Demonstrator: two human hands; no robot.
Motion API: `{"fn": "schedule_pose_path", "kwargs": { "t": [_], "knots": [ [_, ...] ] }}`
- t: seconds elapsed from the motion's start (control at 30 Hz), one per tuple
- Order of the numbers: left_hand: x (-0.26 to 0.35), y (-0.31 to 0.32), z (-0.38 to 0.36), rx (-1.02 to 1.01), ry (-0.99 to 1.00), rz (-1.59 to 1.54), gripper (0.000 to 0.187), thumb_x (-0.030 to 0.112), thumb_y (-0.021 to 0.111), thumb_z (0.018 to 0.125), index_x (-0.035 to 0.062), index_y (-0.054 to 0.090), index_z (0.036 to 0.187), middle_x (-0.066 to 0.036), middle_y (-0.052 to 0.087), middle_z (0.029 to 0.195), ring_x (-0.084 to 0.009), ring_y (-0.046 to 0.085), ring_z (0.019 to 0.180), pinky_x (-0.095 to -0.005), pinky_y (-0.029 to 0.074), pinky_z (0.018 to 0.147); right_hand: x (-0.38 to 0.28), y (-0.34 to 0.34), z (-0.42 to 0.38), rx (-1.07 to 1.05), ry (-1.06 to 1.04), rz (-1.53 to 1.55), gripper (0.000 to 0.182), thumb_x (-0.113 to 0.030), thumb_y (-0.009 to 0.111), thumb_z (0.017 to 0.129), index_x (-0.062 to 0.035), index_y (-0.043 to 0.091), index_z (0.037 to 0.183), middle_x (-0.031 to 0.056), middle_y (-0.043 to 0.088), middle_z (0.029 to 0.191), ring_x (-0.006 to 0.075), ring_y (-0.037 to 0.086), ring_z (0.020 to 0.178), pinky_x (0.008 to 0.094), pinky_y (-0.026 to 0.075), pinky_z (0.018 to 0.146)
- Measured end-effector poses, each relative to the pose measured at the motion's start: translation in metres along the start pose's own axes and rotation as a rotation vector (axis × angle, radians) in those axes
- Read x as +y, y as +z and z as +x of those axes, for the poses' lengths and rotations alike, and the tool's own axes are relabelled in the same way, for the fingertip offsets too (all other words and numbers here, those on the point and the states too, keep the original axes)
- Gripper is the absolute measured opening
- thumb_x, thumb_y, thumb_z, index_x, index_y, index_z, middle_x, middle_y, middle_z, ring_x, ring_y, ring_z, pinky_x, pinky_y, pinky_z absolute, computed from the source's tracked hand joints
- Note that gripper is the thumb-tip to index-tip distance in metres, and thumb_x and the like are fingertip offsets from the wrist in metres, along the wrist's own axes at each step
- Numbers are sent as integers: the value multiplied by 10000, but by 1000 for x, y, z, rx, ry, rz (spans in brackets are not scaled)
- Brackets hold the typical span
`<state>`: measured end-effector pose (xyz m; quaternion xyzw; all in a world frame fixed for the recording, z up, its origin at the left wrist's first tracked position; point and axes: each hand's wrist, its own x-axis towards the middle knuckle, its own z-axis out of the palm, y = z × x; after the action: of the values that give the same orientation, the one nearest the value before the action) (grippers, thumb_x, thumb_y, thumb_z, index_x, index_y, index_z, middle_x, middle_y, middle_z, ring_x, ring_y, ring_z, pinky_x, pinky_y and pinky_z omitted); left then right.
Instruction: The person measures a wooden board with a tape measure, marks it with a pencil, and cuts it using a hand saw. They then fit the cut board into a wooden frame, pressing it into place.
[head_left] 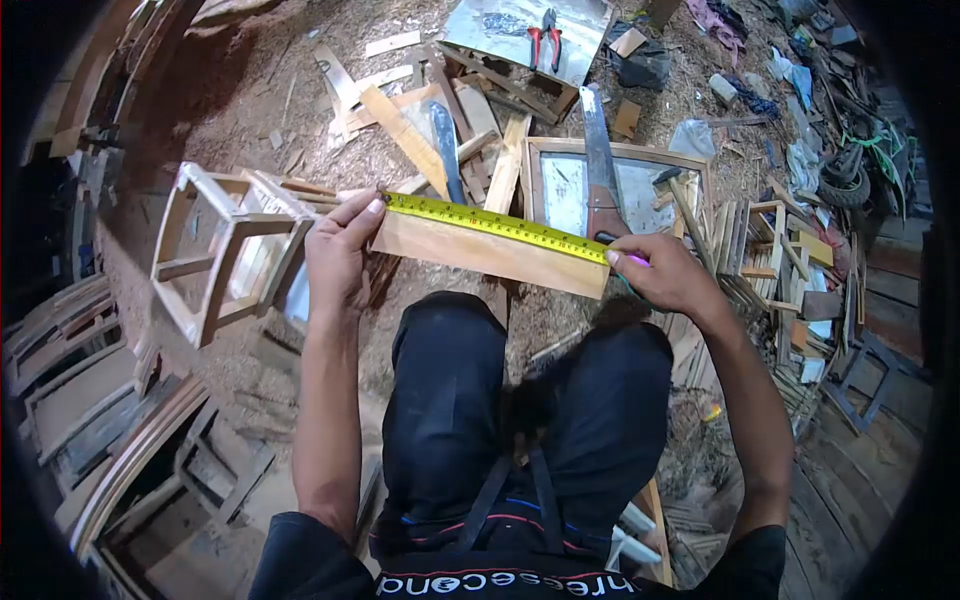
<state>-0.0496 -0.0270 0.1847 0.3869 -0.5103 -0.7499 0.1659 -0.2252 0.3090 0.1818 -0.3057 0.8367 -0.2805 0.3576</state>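
A yellow tape measure (490, 220) lies stretched along the upper edge of a short wooden board (470, 249) above my knees. My left hand (340, 250) is closed at the board's left end, thumb and fingers pinching the tape's tip against the wood. At the other end my right hand (665, 272) is closed on the tape, its thumb pressed near the board's corner. A small pink-purple item (637, 261) and a dark tip show among the right fingers; I cannot make out their kind. The tape's case is not visible.
Beyond the board lie a handsaw (598, 150) on a framed panel, a blue-handled tool (446, 150), wood offcuts (405, 135) and red-handled pliers (545, 42) on a metal sheet. A wooden frame (228, 240) stands at left. Stacked wood pieces (770, 250) stand right, with sawdust and shavings around.
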Motion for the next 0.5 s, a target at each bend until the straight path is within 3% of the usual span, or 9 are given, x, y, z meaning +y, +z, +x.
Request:
{"fn": "schedule_pose_path", "kwargs": {
  "t": [0.1,0.13,0.23,0.33,0.43,0.5],
  "knots": [
    [34,-5,-11,4,6,56,317,29,697,919,-89,658,1209,-125,719,1069,-138,683,914,-245,545,839,-36,-21,-17,-62,27,28,312,-272,614,954,2,717,1065,200,719,917,281,696,857,391,519,802],
    [47,-6,-17,-15,6,97,322,49,671,940,-89,645,1230,-125,721,1087,-143,692,910,-255,551,840,-55,-30,-22,-81,27,-17,321,-285,595,946,0,711,1037,221,709,896,353,695,829,424,522,775],
    [92,-10,-38,-36,-32,117,351,76,640,965,-59,621,1289,-100,722,1096,-133,698,895,-260,572,800,-97,-44,-36,-121,75,-6,326,-294,600,945,-7,717,1047,226,708,899,350,698,831,421,523,781],
    [141,-18,-67,-9,-200,274,441,50,628,957,18,560,1391,-64,699,1134,-100,691,886,-247,598,685,-128,-45,-44,-176,101,1,324,-317,615,938,-36,727,1055,221,709,907,351,703,839,420,526,796],
    [172,-37,-92,59,-147,123,523,5,632,938,15,500,1443,-83,680,1198,-130,693,917,-272,609,732,-169,-38,-51,-224,147,43,322,-333,628,930,-54,728,1053,222,709,909,367,703,853,424,529,802],
    [182,-60,-99,197,-134,61,414,-7,655,920,-22,568,1325,-103,707,1133,-161,703,919,-310,609,764,-195,-26,-52,-179,131,26,330,-356,645,918,-65,727,1051,233,707,912,387,705,888,427,532,796]
  ]
}}
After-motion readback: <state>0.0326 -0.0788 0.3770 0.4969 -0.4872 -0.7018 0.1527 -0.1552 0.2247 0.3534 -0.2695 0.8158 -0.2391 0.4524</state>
